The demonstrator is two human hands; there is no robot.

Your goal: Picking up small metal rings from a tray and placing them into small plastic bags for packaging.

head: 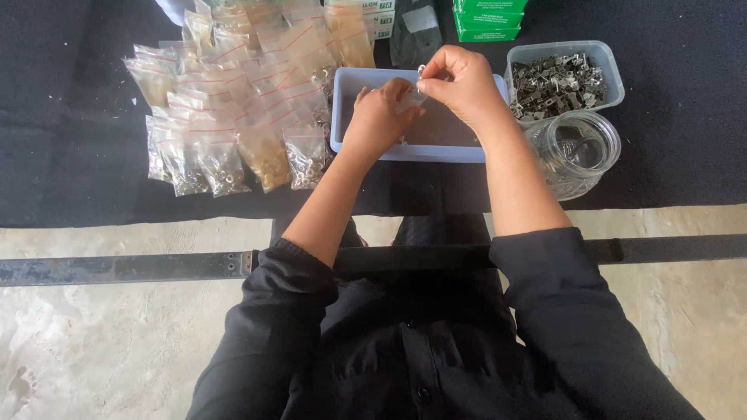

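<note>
My left hand [379,117] and my right hand [463,82] meet over a pale blue rectangular tray [345,101] on a black cloth. Between them is a small clear plastic bag [410,99], gripped by the left fingers at its lower part. The right fingertips pinch a small metal ring [421,70] just above the bag's mouth. Both forearms are bare, with black sleeves pushed up at the elbows.
Left of the tray lies a spread of small zip bags [233,109] filled with metal and brass parts. A clear box of grey metal pieces [557,78] and an empty glass jar [574,152] stand at the right. Green boxes [488,17] sit behind. A metal bar [117,268] crosses the concrete floor.
</note>
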